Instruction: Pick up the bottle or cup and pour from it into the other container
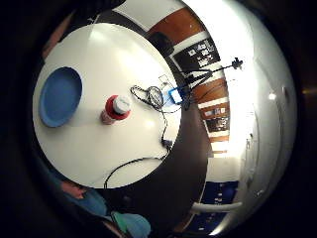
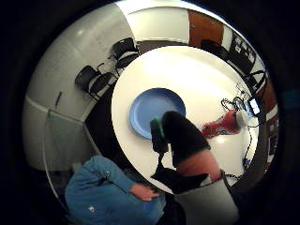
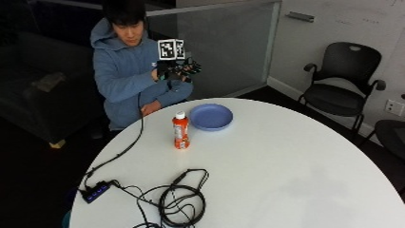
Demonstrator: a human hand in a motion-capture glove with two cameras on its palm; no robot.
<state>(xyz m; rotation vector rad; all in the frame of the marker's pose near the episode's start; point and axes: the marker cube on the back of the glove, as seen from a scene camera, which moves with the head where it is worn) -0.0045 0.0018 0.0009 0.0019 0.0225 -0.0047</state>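
An orange bottle (image 3: 181,131) with a white cap stands upright on the round white table (image 3: 284,156), near the side where the person sits. Just beyond it lies a shallow blue dish (image 3: 211,116). My gloved right hand (image 3: 173,72) is raised in front of the person's chest, above and behind the table edge, well apart from both, and it holds nothing. From the palm I look down on the bottle (image 1: 116,108) and dish (image 1: 60,95). A straight gloved thumb (image 2: 182,136) shows over the dish (image 2: 150,108), with the bottle (image 2: 224,125) to one side.
A coil of black cables (image 3: 180,199) and a small hub (image 3: 96,191) lie at the near table edge, with one cable running up to the hand. The person's bare hand (image 3: 149,108) rests low by the table edge. Black chairs (image 3: 342,80) stand at the right.
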